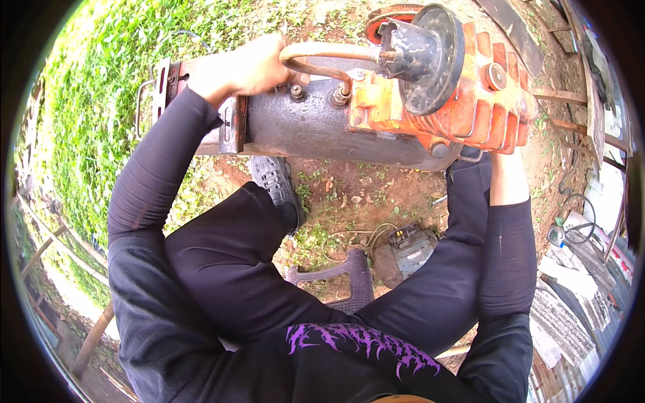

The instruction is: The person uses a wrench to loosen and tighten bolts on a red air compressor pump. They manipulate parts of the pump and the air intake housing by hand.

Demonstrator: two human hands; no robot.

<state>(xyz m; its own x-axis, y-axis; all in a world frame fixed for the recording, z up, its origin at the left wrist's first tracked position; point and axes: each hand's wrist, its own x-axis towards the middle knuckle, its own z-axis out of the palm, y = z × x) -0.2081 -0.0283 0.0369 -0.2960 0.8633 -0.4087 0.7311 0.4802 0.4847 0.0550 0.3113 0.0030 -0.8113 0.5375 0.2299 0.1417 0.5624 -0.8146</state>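
An old air compressor lies on its side on bare earth: a rusty grey tank (316, 127) with an orange finned pump head (484, 87) and a black flywheel (437, 57). My left hand (245, 67) grips the left end of the tank, by the curved copper pipe (322, 52) and a bracket. Behind the orange pump's right side goes my right wrist (507, 178); the hand itself is hidden. I sit on a dark plastic stool (349, 275), legs apart, one dark shoe (275, 181) pressed against the tank's underside.
Grass (114, 87) covers the ground to the left. A grey electric motor (406, 248) with a cable lies on the earth between my legs. Planks, sheets, a hose and scrap crowd the right edge (578, 228). Wooden poles lie at lower left.
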